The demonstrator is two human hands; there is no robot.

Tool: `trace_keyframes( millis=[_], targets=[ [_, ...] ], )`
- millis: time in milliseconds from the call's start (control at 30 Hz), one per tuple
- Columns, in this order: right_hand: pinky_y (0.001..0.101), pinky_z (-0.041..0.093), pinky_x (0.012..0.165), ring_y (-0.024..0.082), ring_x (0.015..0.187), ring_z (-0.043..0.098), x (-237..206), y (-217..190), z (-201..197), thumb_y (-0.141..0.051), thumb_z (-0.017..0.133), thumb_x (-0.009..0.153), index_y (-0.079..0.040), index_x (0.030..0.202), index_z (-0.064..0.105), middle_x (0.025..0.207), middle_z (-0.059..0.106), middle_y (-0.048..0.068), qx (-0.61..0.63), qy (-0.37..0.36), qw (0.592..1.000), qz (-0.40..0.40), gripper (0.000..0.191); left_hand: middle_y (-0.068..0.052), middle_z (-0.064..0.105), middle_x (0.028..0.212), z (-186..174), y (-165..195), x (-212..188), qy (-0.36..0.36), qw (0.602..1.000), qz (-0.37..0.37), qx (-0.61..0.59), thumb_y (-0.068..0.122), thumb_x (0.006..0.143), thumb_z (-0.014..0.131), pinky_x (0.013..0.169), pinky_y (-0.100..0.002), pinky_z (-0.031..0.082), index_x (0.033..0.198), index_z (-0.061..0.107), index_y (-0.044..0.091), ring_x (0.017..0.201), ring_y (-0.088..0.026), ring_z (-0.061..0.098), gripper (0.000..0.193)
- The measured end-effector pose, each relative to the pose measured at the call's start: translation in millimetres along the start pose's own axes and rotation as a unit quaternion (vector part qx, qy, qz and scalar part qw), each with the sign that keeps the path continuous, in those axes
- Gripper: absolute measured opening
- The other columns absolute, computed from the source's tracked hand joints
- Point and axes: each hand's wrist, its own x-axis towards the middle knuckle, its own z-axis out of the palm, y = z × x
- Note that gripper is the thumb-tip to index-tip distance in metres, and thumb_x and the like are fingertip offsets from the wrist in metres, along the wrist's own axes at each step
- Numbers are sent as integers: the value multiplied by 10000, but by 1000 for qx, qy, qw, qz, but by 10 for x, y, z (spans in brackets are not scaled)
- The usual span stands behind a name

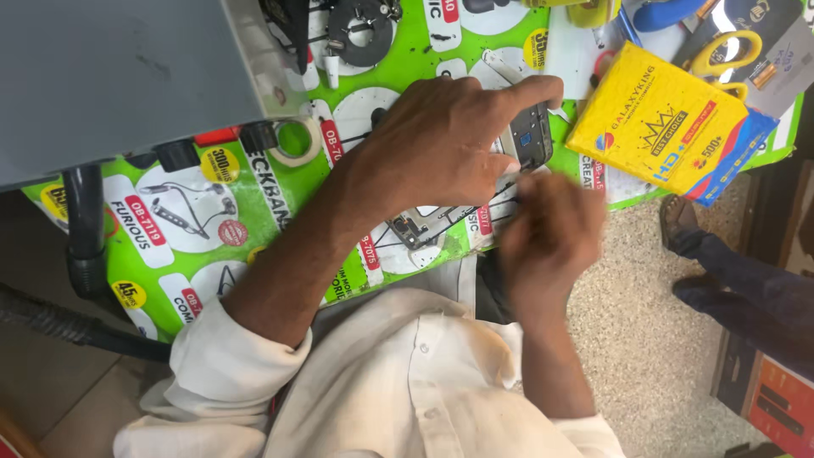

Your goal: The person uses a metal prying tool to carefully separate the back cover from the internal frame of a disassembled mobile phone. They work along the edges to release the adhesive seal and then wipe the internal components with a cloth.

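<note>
Item: small dark electronic part (532, 136), a phone frame or module by its look, lying on the green printed mat (280, 199) at centre.

Your left hand (441, 144) lies over it, fingers curled, fingertips pinning its top edge.

Your right hand (547, 233) is blurred just below; whether its fingers grip anything, you cannot tell.

Progress: the part lies open, thin wires (449, 216) and another small component (411, 231) loose beside it; nothing looks reassembled.

Surroundings: yellow box (661, 123) close right, yellow-handled scissors (721, 59) beyond, tape roll (297, 140) left, grey case (127, 76) crowding the mat's upper left.
</note>
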Motion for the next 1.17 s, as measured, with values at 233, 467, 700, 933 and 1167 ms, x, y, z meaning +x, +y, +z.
trace_keyframes(
  millis=[233, 467, 700, 933, 1167],
  targets=[
    [456, 505, 833, 342, 905, 629, -5, -37, 11, 119, 645, 735, 30, 1077, 694, 1029, 686, 166, 43, 4, 997, -59, 356, -163, 721, 709, -63, 57, 32, -50, 998, -29, 20, 188, 743, 824, 633, -499, 548, 1390, 528, 170, 689, -383, 721, 711],
    [419, 510, 806, 324, 908, 603, -25, -108, 21, 110, 661, 828, 29, 1082, 685, 1017, 641, 171, 63, -1, 995, -71, 268, -152, 711, 678, -75, 56, 39, -57, 997, -39, 24, 183, 746, 818, 609, -486, 557, 1388, 513, 161, 658, -365, 728, 711],
    [428, 507, 794, 330, 910, 599, -58, -118, 20, 91, 652, 734, 14, 1042, 689, 976, 639, 174, 73, -10, 995, -65, 320, -157, 706, 679, -60, 70, 16, -24, 999, -15, 29, 186, 755, 828, 631, -508, 550, 1379, 532, 167, 685, -391, 716, 691],
    [403, 544, 927, 332, 1003, 682, -56, 41, -65, 139, 654, 788, -14, 1068, 716, 1053, 689, 169, 97, -34, 994, -32, 325, -162, 684, 640, -32, 44, 19, 4, 997, -28, 75, 214, 754, 830, 605, -514, 535, 1356, 526, 129, 645, -400, 705, 680],
    [276, 557, 909, 147, 993, 677, -49, 329, -273, 15, 751, 1017, 9, 1148, 719, 1105, 687, 66, 299, 19, 932, 206, 135, -190, 685, 970, 7, -22, 7, 71, 981, -19, 178, 403, 787, 881, 631, -515, 516, 1243, 545, 78, 726, -378, 695, 653]
  ],
)
